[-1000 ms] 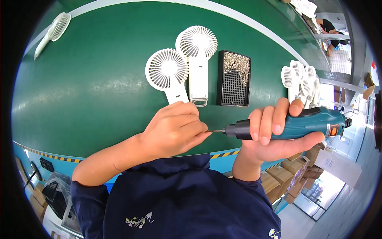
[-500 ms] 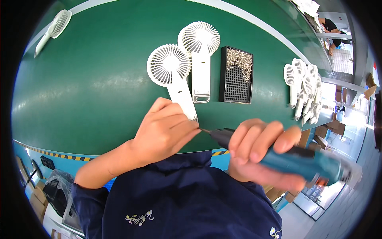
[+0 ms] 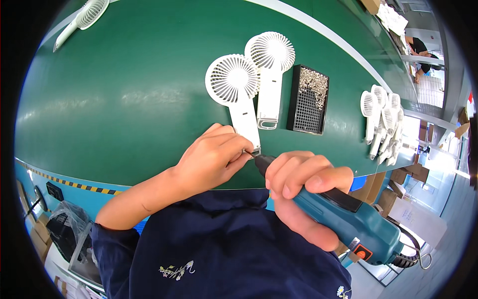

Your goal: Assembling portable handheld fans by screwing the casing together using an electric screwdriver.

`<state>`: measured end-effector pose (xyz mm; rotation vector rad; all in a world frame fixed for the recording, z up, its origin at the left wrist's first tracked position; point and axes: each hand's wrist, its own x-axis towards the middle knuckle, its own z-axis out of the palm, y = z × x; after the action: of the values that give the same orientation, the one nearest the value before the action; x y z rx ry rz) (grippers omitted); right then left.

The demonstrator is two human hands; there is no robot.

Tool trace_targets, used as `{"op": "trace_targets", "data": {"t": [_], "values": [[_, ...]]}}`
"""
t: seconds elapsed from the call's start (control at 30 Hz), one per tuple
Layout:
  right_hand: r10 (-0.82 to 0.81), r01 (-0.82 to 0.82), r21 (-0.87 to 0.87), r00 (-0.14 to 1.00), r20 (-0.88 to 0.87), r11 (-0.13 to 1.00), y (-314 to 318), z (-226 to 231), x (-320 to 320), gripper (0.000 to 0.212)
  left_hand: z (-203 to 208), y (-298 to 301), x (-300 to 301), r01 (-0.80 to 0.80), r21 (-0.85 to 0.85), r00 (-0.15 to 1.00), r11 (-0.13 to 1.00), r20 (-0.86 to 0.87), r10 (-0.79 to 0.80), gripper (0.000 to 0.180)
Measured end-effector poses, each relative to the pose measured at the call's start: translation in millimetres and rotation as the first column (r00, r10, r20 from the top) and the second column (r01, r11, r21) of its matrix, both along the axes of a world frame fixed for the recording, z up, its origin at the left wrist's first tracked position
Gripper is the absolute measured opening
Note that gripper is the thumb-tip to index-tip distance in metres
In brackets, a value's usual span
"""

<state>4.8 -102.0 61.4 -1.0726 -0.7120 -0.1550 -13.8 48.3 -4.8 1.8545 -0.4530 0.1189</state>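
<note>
My right hand (image 3: 303, 187) is wrapped round a teal electric screwdriver (image 3: 348, 219) with a black nose, its thin bit pointing left. My left hand (image 3: 214, 152) is closed in a pinch at the lower handle end of a white handheld fan (image 3: 244, 117). The bit's tip meets the left fingertips there; whatever is between them is too small and hidden to make out. This fan lies face up, its round grille overlapping that of a second white fan (image 3: 269, 94), which has a wire loop at its handle end.
Right of the fans sits a black tray (image 3: 307, 119) of small silvery screws, standing in its holes. Several white fans (image 3: 381, 119) are heaped at the green table's right edge. Another fan (image 3: 82, 20) lies far left. A person (image 3: 420, 52) is in the far right background.
The screwdriver has swung more steeply, its rear end lower and its bit against my left fingertips. The view has shifted, so the fans and tray appear farther right.
</note>
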Motion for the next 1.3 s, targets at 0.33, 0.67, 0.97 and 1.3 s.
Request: {"op": "trace_targets", "data": {"t": [0.33,0.67,0.97,1.3], "values": [[0.104,-0.089,-0.150,0.990,0.095,0.985,4.6,0.8,6.3,0.069,-0.6,2.2,-0.5,0.010,0.073,1.000,0.997,0.026,-0.012,0.034],[-0.425,0.133,-0.548,0.786,-0.450,0.826,-58.3,-0.9,-10.6,0.029,31.3,23.0,31.2,0.087,0.544,0.910,0.835,0.297,-0.288,0.036],[-0.535,-0.068,-0.648,0.502,-0.680,0.759,-42.8,-19.8,-32.0,0.023,27.5,18.4,50.7,0.025,0.688,0.775,0.726,0.445,-0.448,0.024],[-0.244,-0.191,-0.346,0.416,-0.876,0.919,-52.0,-24.7,-36.4,0.018,50.1,38.3,39.2,0.173,0.664,0.820,0.727,0.312,-0.480,0.045]]}}
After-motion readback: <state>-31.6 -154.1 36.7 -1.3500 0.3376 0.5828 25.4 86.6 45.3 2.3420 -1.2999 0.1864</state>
